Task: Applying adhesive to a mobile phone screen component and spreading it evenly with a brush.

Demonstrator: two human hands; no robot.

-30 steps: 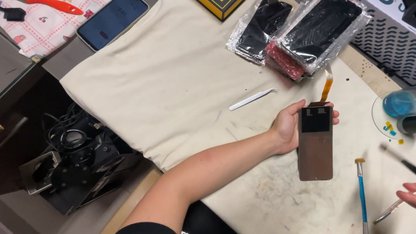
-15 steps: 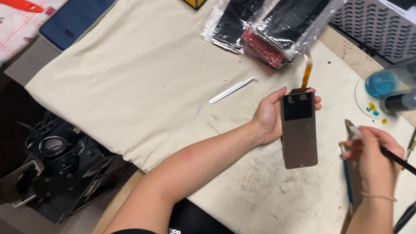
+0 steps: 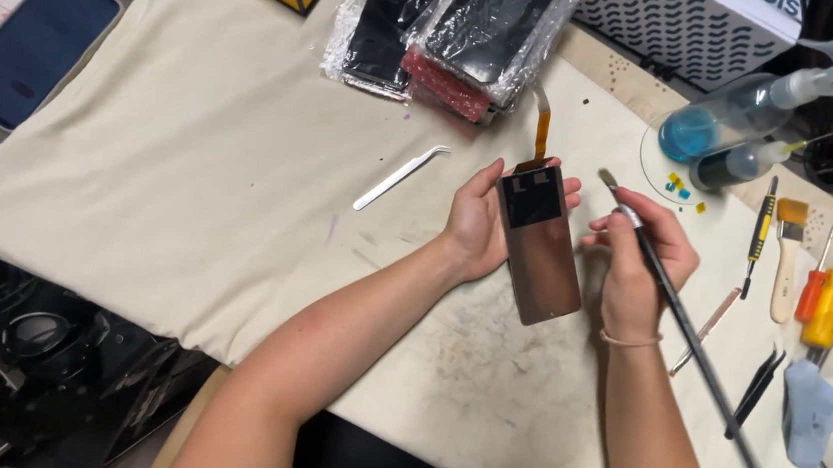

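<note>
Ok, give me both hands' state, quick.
Left hand: closed on the brown rectangular phone screen panel.
Right hand: closed on the long black thin-handled brush.

tweezers [image 3: 401, 177] lie left of screen panel [image 3: 538, 245].

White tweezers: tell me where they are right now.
In the head view, the white tweezers lie on the beige cloth, off to the left of the left hand, below the plastic-wrapped phone screens. Neither hand touches them.
</note>
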